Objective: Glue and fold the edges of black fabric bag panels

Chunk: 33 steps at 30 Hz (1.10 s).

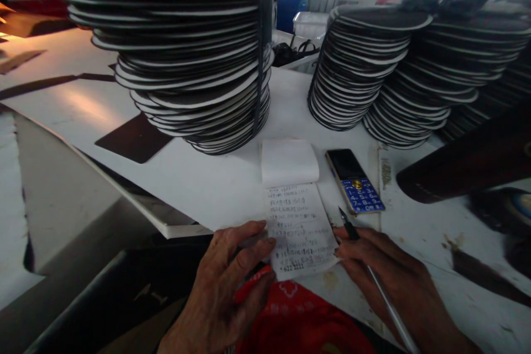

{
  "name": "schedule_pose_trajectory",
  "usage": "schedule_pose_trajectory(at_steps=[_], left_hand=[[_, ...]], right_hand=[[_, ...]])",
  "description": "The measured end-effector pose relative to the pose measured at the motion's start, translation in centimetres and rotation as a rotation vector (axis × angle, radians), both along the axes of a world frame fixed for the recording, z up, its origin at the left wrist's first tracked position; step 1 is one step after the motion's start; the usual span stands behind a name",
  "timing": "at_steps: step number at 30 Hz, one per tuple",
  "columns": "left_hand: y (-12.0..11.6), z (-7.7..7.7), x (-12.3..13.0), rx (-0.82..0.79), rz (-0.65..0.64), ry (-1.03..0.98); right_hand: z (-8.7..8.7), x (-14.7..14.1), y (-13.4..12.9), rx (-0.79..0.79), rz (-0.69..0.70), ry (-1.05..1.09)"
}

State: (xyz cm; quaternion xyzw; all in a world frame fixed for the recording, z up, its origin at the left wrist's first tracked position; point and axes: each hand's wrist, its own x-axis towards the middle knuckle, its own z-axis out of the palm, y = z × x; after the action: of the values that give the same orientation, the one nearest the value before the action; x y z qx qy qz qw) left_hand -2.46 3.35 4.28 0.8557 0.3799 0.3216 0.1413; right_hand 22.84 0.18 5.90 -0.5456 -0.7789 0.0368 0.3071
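Observation:
A small notepad [296, 232] with handwritten lines lies on the white table, its top page folded back. My left hand [232, 271] rests at the pad's left edge, fingers spread and fingertips touching the paper. At the pad's lower right edge is my right hand [385, 271], its fingers closed round a pen [384, 293]. The pen's dark tip points up and away, raised off the written lines. Just beyond that hand a blue keypad mobile phone [355, 181] lies face up, to the right of the pad.
Tall stacks of thin dark discs with pale edges stand behind: a large bound stack [199, 66] at left, others [360, 66] at right. A dark cylinder [468, 155] lies at the right. A brown flat piece [135, 138] sits near the table's left edge [124, 193].

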Motion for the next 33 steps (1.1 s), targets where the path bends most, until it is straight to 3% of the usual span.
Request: schedule_pose_trajectory(at_steps=[7, 22, 28, 33], left_hand=[[0.4, 1.0, 0.2, -0.009, -0.020, 0.019], [1.1, 1.5, 1.4, -0.046, 0.010, 0.028], [1.1, 1.0, 1.4, -0.015, -0.008, 0.001], [1.3, 0.6, 1.8, 0.047, 0.053, -0.070]], right_hand=[[-0.3, 0.1, -0.1, -0.062, 0.007, -0.013], [-0.4, 0.0, -0.1, -0.105, -0.021, -0.011], [0.1, -0.1, -0.1, -0.083, -0.019, -0.007], [0.2, -0.2, 0.1, -0.088, -0.014, 0.006]])
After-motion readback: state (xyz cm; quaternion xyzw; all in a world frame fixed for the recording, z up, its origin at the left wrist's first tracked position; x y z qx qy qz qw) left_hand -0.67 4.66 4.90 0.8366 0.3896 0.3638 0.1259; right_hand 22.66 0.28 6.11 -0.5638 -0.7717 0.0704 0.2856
